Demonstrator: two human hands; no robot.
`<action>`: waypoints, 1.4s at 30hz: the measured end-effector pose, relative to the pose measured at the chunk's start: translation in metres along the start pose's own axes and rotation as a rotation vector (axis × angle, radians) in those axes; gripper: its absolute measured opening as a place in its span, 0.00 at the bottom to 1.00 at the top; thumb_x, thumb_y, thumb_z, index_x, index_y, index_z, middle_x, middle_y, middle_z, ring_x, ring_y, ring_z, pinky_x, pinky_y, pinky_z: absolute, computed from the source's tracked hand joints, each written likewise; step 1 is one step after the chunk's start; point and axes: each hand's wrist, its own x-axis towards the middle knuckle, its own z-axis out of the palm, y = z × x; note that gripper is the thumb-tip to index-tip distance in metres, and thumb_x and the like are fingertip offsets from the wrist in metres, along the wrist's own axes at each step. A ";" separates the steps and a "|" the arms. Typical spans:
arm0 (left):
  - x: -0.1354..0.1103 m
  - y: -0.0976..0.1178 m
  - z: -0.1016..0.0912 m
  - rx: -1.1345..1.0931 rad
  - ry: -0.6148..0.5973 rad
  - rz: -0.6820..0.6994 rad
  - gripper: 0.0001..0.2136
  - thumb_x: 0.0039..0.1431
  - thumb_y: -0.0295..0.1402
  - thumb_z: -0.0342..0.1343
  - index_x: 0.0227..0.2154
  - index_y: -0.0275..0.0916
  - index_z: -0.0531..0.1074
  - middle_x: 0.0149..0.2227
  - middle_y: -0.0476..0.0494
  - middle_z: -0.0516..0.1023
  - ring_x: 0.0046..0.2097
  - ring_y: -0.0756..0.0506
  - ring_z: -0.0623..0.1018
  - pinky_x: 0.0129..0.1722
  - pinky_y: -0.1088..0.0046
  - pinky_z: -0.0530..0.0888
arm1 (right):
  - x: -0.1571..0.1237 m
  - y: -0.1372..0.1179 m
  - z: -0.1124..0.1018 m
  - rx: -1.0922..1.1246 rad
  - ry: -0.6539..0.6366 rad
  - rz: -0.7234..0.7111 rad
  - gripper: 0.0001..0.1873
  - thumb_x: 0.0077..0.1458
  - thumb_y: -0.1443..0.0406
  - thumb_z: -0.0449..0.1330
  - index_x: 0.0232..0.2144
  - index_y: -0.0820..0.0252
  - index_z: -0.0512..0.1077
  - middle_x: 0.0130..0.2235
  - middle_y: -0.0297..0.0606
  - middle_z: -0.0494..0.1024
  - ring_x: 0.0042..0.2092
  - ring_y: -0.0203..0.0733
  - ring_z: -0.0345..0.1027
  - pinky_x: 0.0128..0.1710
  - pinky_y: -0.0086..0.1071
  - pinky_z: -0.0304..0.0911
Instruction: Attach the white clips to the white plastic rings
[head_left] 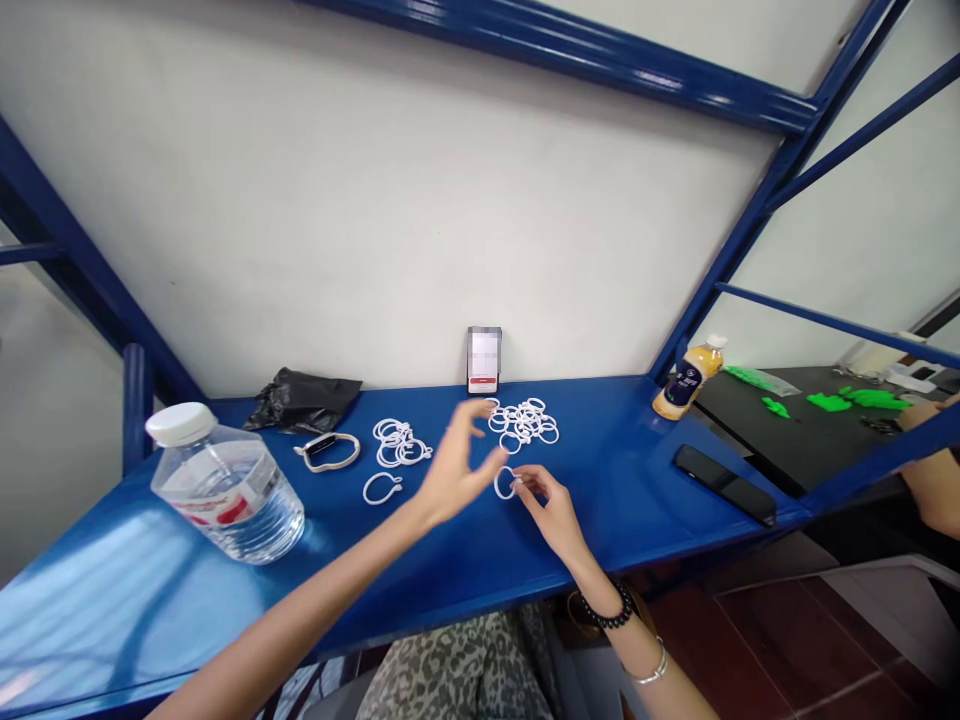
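Observation:
Between the fingertips of my right hand (551, 508) is a white plastic ring (498, 490) with a small clasp, held above the blue table. My left hand (459, 465) hovers just left of it, thumb and fingers apart, with nothing in its grasp. Behind both hands lies a loose pile of white rings (527, 422). Another cluster of white rings (396, 443) sits to the left, and one single ring (381, 489) lies in front of that cluster.
A large water bottle (232, 490), a watch (328, 452) and a black plastic bag (304, 400) stand left on the blue table (442, 570). A phone (484, 358) leans on the wall. Right are a juice bottle (688, 378), a dark phone (724, 484) and another person's arm (934, 485).

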 end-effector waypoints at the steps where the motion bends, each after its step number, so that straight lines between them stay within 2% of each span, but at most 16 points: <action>1: -0.004 -0.007 0.007 0.020 -0.089 0.000 0.29 0.57 0.42 0.60 0.59 0.40 0.60 0.56 0.36 0.67 0.56 0.38 0.71 0.51 0.57 0.73 | 0.001 0.001 0.000 0.018 0.011 0.004 0.13 0.59 0.56 0.57 0.41 0.57 0.72 0.38 0.40 0.79 0.41 0.44 0.75 0.43 0.36 0.69; 3: -0.012 -0.025 0.023 0.064 -0.308 -0.004 0.35 0.53 0.43 0.62 0.61 0.41 0.56 0.60 0.33 0.63 0.59 0.35 0.68 0.55 0.56 0.71 | 0.003 0.005 -0.001 0.043 0.037 0.016 0.13 0.59 0.56 0.57 0.41 0.58 0.72 0.39 0.41 0.79 0.42 0.45 0.75 0.44 0.36 0.69; 4: -0.016 -0.034 0.031 0.080 -0.378 -0.020 0.37 0.52 0.43 0.63 0.62 0.41 0.55 0.61 0.32 0.62 0.60 0.34 0.66 0.56 0.55 0.70 | 0.003 0.007 -0.002 0.048 0.050 0.025 0.13 0.59 0.56 0.57 0.41 0.58 0.72 0.39 0.41 0.79 0.43 0.45 0.75 0.44 0.36 0.69; 7: -0.021 -0.056 0.045 0.059 -0.454 -0.057 0.35 0.53 0.41 0.62 0.62 0.42 0.55 0.58 0.34 0.67 0.57 0.37 0.71 0.55 0.57 0.70 | 0.004 0.010 -0.003 0.052 0.066 0.043 0.14 0.59 0.56 0.57 0.41 0.58 0.72 0.40 0.42 0.80 0.42 0.44 0.75 0.44 0.36 0.69; 12: -0.020 -0.068 0.047 0.018 -0.386 -0.071 0.24 0.58 0.39 0.58 0.56 0.41 0.63 0.51 0.39 0.74 0.51 0.41 0.76 0.51 0.63 0.73 | 0.004 0.007 -0.003 0.024 0.072 0.048 0.14 0.60 0.55 0.56 0.42 0.57 0.72 0.40 0.42 0.80 0.42 0.44 0.75 0.43 0.35 0.70; 15: -0.021 -0.066 0.044 0.009 -0.296 -0.162 0.21 0.57 0.40 0.58 0.53 0.39 0.67 0.46 0.41 0.77 0.45 0.44 0.78 0.47 0.66 0.75 | 0.004 0.006 -0.003 -0.005 0.080 0.041 0.14 0.60 0.55 0.56 0.40 0.57 0.72 0.39 0.41 0.80 0.41 0.44 0.76 0.43 0.35 0.70; 19: -0.021 -0.062 0.043 -0.044 -0.264 -0.269 0.20 0.56 0.41 0.58 0.49 0.39 0.69 0.40 0.44 0.80 0.36 0.47 0.79 0.41 0.70 0.75 | 0.005 0.006 -0.003 -0.041 0.070 0.044 0.14 0.61 0.55 0.54 0.39 0.57 0.72 0.38 0.41 0.80 0.40 0.44 0.76 0.42 0.35 0.70; 22: -0.021 -0.059 0.042 -0.114 -0.244 -0.314 0.20 0.55 0.42 0.58 0.48 0.40 0.67 0.38 0.46 0.80 0.35 0.47 0.79 0.39 0.71 0.74 | 0.005 0.003 -0.002 -0.107 0.066 0.050 0.14 0.61 0.55 0.54 0.38 0.57 0.72 0.37 0.40 0.80 0.39 0.44 0.76 0.40 0.34 0.69; 26: -0.022 -0.056 0.040 -0.150 -0.234 -0.341 0.15 0.56 0.44 0.58 0.38 0.38 0.67 0.32 0.48 0.78 0.32 0.48 0.77 0.33 0.74 0.71 | 0.004 -0.001 -0.001 -0.206 0.055 0.045 0.14 0.62 0.55 0.52 0.38 0.56 0.71 0.37 0.39 0.81 0.39 0.44 0.76 0.38 0.33 0.68; 29: -0.021 -0.054 0.040 -0.119 -0.245 -0.322 0.14 0.57 0.45 0.57 0.34 0.38 0.68 0.31 0.48 0.77 0.31 0.49 0.74 0.31 0.76 0.69 | 0.004 -0.004 0.000 -0.324 0.063 0.019 0.13 0.63 0.56 0.50 0.37 0.55 0.70 0.35 0.38 0.81 0.37 0.43 0.76 0.37 0.32 0.67; 34: -0.020 -0.056 0.040 -0.129 -0.213 -0.330 0.16 0.54 0.47 0.60 0.35 0.38 0.70 0.30 0.49 0.76 0.30 0.50 0.73 0.33 0.74 0.70 | 0.012 -0.007 -0.002 -0.497 0.017 -0.021 0.15 0.65 0.57 0.46 0.37 0.53 0.70 0.33 0.36 0.80 0.34 0.43 0.75 0.32 0.30 0.63; 38: -0.020 -0.062 0.040 -0.149 -0.168 -0.364 0.17 0.52 0.47 0.61 0.33 0.38 0.70 0.30 0.48 0.77 0.30 0.49 0.74 0.34 0.73 0.71 | 0.022 -0.008 -0.003 -0.533 -0.048 -0.038 0.15 0.66 0.58 0.45 0.36 0.53 0.70 0.31 0.35 0.80 0.33 0.42 0.75 0.30 0.29 0.60; 42: -0.020 -0.068 0.042 -0.203 -0.197 -0.405 0.17 0.52 0.47 0.61 0.34 0.38 0.69 0.31 0.47 0.77 0.32 0.48 0.76 0.35 0.72 0.72 | 0.027 -0.005 -0.003 -0.543 -0.060 -0.030 0.16 0.66 0.59 0.44 0.36 0.54 0.70 0.31 0.35 0.80 0.34 0.42 0.75 0.32 0.29 0.60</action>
